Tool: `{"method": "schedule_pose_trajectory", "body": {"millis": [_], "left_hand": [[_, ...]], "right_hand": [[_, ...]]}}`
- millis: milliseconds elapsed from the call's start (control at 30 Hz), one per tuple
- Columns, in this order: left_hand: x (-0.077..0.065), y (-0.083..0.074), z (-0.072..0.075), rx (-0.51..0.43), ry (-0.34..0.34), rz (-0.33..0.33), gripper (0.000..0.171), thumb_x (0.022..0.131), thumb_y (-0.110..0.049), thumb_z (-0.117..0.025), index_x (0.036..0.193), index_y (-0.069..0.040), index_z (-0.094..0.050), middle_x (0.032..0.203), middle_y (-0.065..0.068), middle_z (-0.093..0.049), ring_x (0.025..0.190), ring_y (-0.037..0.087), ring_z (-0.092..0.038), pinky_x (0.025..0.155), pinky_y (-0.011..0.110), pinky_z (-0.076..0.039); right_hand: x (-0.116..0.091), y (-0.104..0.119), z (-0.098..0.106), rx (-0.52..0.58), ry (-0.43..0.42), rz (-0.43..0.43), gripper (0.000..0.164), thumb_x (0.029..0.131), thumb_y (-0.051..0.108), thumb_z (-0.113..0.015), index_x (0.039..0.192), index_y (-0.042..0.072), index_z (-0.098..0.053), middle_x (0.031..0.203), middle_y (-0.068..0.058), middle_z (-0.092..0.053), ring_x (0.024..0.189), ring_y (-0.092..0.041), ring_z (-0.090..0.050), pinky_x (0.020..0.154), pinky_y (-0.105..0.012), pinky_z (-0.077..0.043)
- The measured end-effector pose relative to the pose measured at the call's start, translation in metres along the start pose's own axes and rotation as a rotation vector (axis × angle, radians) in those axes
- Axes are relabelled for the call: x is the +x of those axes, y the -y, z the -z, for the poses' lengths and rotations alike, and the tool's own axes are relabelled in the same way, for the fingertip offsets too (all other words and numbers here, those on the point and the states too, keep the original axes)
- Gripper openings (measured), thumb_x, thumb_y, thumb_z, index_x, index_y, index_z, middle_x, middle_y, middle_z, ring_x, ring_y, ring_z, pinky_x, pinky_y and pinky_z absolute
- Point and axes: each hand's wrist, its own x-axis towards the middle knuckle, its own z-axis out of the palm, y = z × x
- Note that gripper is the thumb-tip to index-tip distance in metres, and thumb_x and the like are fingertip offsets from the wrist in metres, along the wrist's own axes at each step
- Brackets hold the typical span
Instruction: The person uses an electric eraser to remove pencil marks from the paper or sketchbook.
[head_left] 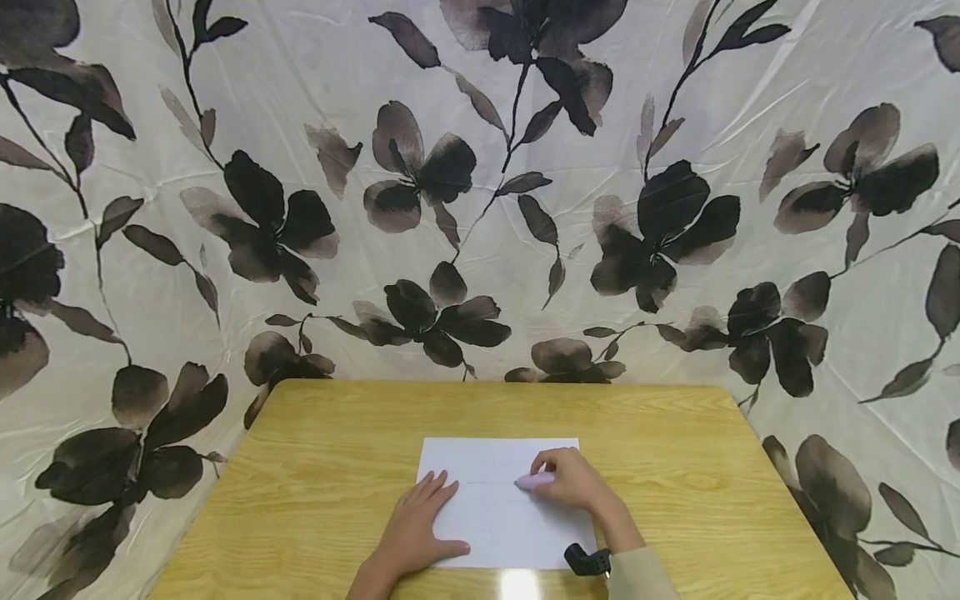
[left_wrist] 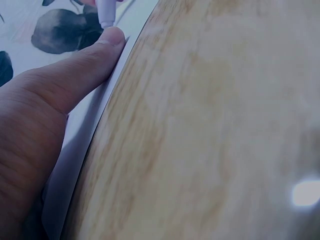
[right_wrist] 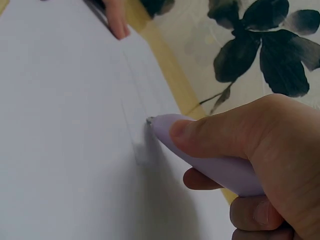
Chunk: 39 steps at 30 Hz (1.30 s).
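A white sheet of paper (head_left: 502, 533) lies on the wooden table. My left hand (head_left: 420, 522) rests on its left side with fingers spread, the thumb (left_wrist: 85, 70) along the near edge. Between thumb and fingers, my right hand (head_left: 573, 479) grips a lilac pen-shaped tool (right_wrist: 215, 167). The tool's small metal tip (right_wrist: 149, 120) is down at the paper, right of the middle. Faint thin lines (right_wrist: 131, 132) run across the sheet near the tip, one reaching leftward toward the left hand in the head view. Part of the tool's body is hidden by the right hand.
The yellowish wood-grain table (head_left: 337, 433) stretches around the paper. Behind it hangs a pale cloth (head_left: 465, 250) with dark flowers. A black band (head_left: 587, 560) is at the right wrist, beside a beige sleeve (head_left: 641, 575). Light glares off the table's near edge.
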Motion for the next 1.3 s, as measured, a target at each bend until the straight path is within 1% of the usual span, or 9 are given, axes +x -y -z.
{"method": "schedule_pose_trajectory", "body": {"millis": [233,433,633,800,867,1100,1233,1300], "left_hand": [[0.002,-0.001,0.000,-0.005,0.035,0.027,0.103,0.065,-0.084,-0.060,0.143,-0.018,-0.050,0.153,0.007,-0.037,0.142,0.031,-0.026,0.110,0.056,-0.024],[0.001,-0.001,0.001,-0.013,0.049,0.038,0.104,0.064,-0.085,-0.059,0.143,-0.018,-0.050,0.153,0.007,-0.036,0.142,0.031,-0.025,0.110,0.056,-0.023],[0.001,-0.002,0.002,-0.013,0.047,0.037,0.103,0.065,-0.083,-0.062,0.143,-0.018,-0.050,0.153,0.007,-0.036,0.142,0.031,-0.026,0.111,0.056,-0.023],[0.000,-0.002,0.002,-0.010,0.048,0.034,0.102,0.065,-0.083,-0.061,0.143,-0.018,-0.050,0.153,0.007,-0.036,0.142,0.031,-0.026,0.110,0.056,-0.023],[0.000,-0.001,0.001,-0.007,0.046,0.033,0.102,0.065,-0.083,-0.061,0.143,-0.018,-0.050,0.153,0.007,-0.037,0.142,0.031,-0.026,0.110,0.056,-0.024],[0.000,0.000,0.002,-0.008,0.022,0.016,0.102,0.065,-0.081,-0.064,0.142,-0.016,-0.051,0.152,0.008,-0.038,0.141,0.033,-0.027,0.109,0.057,-0.025],[0.001,0.000,0.001,-0.014,0.024,0.016,0.101,0.066,-0.081,-0.063,0.143,-0.017,-0.050,0.152,0.008,-0.037,0.142,0.032,-0.027,0.110,0.056,-0.024],[0.001,0.001,0.001,-0.016,0.021,0.006,0.101,0.066,-0.081,-0.063,0.142,-0.016,-0.051,0.152,0.009,-0.038,0.141,0.033,-0.027,0.109,0.057,-0.025]], "right_hand": [[0.004,0.005,-0.001,-0.022,-0.021,-0.006,0.015,0.072,0.014,-0.082,0.080,0.020,-0.071,0.075,0.010,-0.062,0.067,-0.007,-0.051,0.061,-0.025,-0.044],[0.007,0.007,-0.001,-0.024,-0.006,-0.007,0.013,0.073,0.017,-0.082,0.080,0.019,-0.071,0.073,0.010,-0.061,0.065,-0.007,-0.050,0.058,-0.025,-0.043],[0.007,0.007,-0.002,-0.036,-0.004,-0.019,0.013,0.073,0.020,-0.083,0.079,0.021,-0.071,0.072,0.011,-0.061,0.065,-0.006,-0.050,0.059,-0.024,-0.043],[0.009,0.008,-0.004,-0.003,0.001,0.012,0.014,0.072,0.017,-0.083,0.080,0.018,-0.072,0.074,0.009,-0.063,0.066,-0.008,-0.051,0.059,-0.024,-0.043],[0.010,0.008,-0.004,-0.010,0.001,0.017,0.013,0.072,0.017,-0.082,0.080,0.019,-0.072,0.074,0.009,-0.063,0.067,-0.008,-0.051,0.060,-0.024,-0.043],[0.009,0.005,0.001,-0.037,0.001,-0.026,0.014,0.072,0.018,-0.083,0.077,0.021,-0.070,0.073,0.010,-0.060,0.066,-0.009,-0.049,0.059,-0.026,-0.043],[0.012,0.006,0.001,-0.020,0.021,-0.005,0.013,0.073,0.018,-0.082,0.079,0.020,-0.071,0.074,0.010,-0.061,0.067,-0.008,-0.049,0.061,-0.026,-0.043],[0.013,0.006,0.000,-0.016,0.029,0.004,0.012,0.074,0.019,-0.082,0.080,0.020,-0.071,0.075,0.011,-0.062,0.067,-0.008,-0.050,0.061,-0.026,-0.044]]}}
